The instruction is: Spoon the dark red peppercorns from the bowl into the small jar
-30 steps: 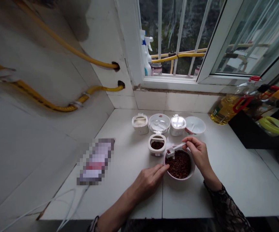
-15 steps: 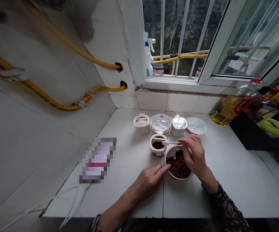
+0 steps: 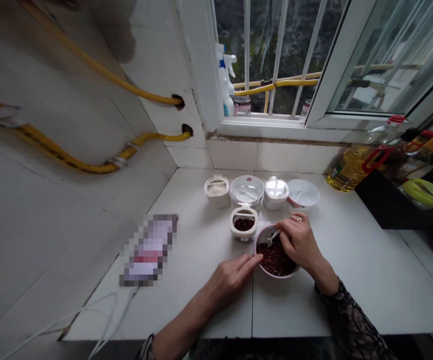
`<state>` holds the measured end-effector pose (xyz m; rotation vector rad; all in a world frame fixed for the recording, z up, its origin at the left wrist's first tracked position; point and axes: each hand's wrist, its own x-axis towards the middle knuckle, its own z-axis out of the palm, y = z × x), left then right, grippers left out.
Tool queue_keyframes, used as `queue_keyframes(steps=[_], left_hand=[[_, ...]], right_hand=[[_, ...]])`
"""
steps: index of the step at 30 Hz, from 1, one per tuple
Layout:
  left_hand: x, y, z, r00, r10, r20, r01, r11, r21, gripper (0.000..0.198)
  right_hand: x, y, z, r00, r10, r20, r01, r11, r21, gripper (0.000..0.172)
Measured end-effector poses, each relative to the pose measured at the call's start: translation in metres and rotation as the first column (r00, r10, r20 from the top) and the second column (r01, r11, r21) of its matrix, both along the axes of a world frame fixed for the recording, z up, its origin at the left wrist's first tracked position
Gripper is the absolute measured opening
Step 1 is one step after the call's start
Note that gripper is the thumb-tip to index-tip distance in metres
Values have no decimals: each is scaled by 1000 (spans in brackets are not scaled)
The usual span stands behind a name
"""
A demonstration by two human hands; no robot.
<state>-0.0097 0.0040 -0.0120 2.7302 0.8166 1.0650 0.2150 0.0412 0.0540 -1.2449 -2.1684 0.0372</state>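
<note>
A white bowl (image 3: 274, 276) holds dark red dried flakes (image 3: 277, 261), perhaps crushed chili. Against its left rim, my left hand (image 3: 232, 280) steadies it, fingers together and tips over the edge. My right hand (image 3: 299, 244) is closed on a small white spoon (image 3: 274, 237), whose head dips into the flakes at the far left of the bowl. Just behind and to the left stands a seasoning jar (image 3: 243, 234) with its lid up and similar dark flakes inside. The right hand hides part of the bowl's right side.
Behind stand a jar of pale grains (image 3: 217, 196), a clear-covered bowl (image 3: 247, 183), a lidded white jar (image 3: 276, 198) and a white bowl (image 3: 303, 194). An oil bottle (image 3: 346, 175) is at right beside a black rack (image 3: 376, 202). A blurred phone-like object (image 3: 151, 247) with a cable lies left.
My right hand has moved the spoon from above the open jar down into the bowl's flakes. The left hand stays at the bowl's rim. The view has shifted slightly.
</note>
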Motion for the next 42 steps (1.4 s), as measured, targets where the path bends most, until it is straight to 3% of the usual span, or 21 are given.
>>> queue_keyframes(steps=[4, 10, 15, 20, 28, 36, 42], left_hand=[[0, -1, 0, 1000, 6, -2, -6, 1000, -4, 39], [-1, 0, 1, 1000, -4, 3, 4, 1000, -16, 38], [-1, 0, -1, 1000, 1, 9, -1, 1000, 1, 41], [0, 0, 0, 1000, -2, 9, 2, 1000, -6, 39], [2, 0, 4, 1000, 4, 2, -4, 1000, 21, 37], [2, 0, 3, 1000, 13, -16, -13, 1000, 9, 33], [1, 0, 1, 1000, 7, -10, -7, 1000, 9, 33]], right_hand=[[-2, -1, -4, 981, -64, -185, 38, 989, -139, 22], [6, 1, 4, 879, -250, -407, 125, 943, -309, 20], [8, 1, 6, 753, -355, -554, 60, 875, -480, 18], [6, 2, 5, 689, -404, -602, 30, 846, -533, 18], [7, 2, 4, 800, -351, -487, 136, 896, -423, 19], [10, 3, 3, 829, -333, -449, 158, 910, -383, 20], [10, 3, 2, 791, -363, -492, 137, 890, -435, 20]])
